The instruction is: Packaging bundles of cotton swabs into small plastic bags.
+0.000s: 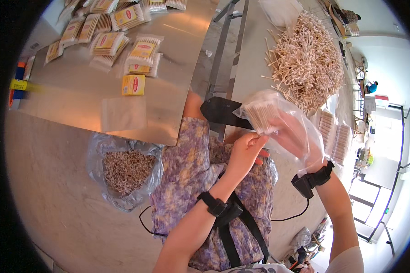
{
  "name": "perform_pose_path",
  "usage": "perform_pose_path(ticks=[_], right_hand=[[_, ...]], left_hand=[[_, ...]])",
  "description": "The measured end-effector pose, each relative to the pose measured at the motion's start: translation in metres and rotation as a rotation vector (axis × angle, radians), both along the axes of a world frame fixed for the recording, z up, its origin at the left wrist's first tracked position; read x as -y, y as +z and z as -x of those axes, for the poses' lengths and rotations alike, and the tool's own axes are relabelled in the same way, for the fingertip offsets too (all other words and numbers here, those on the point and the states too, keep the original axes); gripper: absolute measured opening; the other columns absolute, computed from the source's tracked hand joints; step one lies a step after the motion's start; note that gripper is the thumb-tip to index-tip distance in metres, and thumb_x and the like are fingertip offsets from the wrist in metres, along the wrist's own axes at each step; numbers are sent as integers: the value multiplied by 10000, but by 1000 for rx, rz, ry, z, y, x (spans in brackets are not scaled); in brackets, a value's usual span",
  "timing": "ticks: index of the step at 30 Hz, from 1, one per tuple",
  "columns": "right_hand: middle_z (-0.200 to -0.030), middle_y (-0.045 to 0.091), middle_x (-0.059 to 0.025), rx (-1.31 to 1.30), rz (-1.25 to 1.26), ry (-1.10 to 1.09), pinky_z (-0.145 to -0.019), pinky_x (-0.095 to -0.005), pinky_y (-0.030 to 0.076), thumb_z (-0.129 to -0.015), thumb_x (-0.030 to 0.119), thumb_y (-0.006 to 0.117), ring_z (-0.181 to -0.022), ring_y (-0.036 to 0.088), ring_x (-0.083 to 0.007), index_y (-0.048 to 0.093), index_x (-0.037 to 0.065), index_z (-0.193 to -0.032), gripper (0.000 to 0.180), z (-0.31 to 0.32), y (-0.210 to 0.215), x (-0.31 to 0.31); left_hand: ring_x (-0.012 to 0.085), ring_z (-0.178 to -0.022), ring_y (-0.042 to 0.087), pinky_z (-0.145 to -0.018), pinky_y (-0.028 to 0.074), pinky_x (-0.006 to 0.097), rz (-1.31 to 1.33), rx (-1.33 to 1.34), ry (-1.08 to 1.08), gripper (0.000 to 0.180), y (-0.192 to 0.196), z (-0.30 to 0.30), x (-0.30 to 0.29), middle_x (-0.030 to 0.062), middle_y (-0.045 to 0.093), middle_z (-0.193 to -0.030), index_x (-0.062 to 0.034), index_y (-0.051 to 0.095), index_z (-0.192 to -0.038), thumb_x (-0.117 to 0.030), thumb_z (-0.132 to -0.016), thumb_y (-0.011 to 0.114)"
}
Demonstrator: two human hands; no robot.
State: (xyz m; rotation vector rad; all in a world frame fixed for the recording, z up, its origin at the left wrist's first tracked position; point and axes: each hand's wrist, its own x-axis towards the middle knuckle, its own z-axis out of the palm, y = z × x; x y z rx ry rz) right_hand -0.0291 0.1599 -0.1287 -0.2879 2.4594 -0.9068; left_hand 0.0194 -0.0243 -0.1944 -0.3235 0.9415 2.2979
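Observation:
My right hand (289, 129) is inside a clear plastic bag (312, 148) that reaches down to its wrist. Through the film, its fingers close on a flat bundle of cotton swabs (259, 114) lying side by side. My left hand (250, 146) pinches the film at the bundle's lower end. Just beyond my right hand, a large heap of loose cotton swabs (305, 59) lies on the right-hand table (251, 63).
On the left metal table (173, 59) are several packed swab packets (143, 49), a yellow label card (133, 85) and a flat clear bag (123, 113). Below stands a bag of swabs (128, 170). More swab bundles (341, 141) lie right of my right hand.

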Motion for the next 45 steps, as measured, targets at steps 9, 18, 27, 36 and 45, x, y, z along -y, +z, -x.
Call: perform_pose_path(ticks=[9,18,27,36,45], right_hand=[[-1301,522,-99,65,96,-231,-976,-323,395,-938,177,566,-1176,504,-223,473,5,-1315,425,8,37,56],[-1268,514,-44,243,63,-271,-977,-264,372,-978,239,514,-1191,442,-124,458,13,-1323,416,14,42,74],[-1226,540,-87,164,6,-331,-933,-284,398,-948,261,546,-1114,501,-129,511,10,-1220,373,11,35,60],[-1153,588,-133,-194,-254,-16,-915,-339,432,-925,204,549,-1078,553,-247,532,12,-1210,344,0,32,52],[-1103,617,-155,-524,-313,141,-903,-381,450,-915,155,552,-1057,578,-326,545,15,-1209,325,-23,23,40]], left_hand=[[106,-670,642,-524,449,191,-12,-170,-53,186,11,1,-3,50,682,-836,-4,650,-992,-170,-940,584],[88,-709,641,-576,438,187,-15,-119,-34,193,11,-9,-6,23,695,-879,-22,682,-1004,-182,-927,607],[116,-777,675,-604,456,219,-1,-81,-46,201,5,-7,-4,30,700,-900,-14,684,-1018,-175,-915,625],[111,-790,671,-650,460,229,83,-141,-13,184,7,-11,-4,41,698,-887,-3,681,-995,-156,-912,623],[113,-790,657,-683,454,229,48,-88,23,121,11,-10,2,25,660,-841,-7,606,-905,-123,-923,575]])
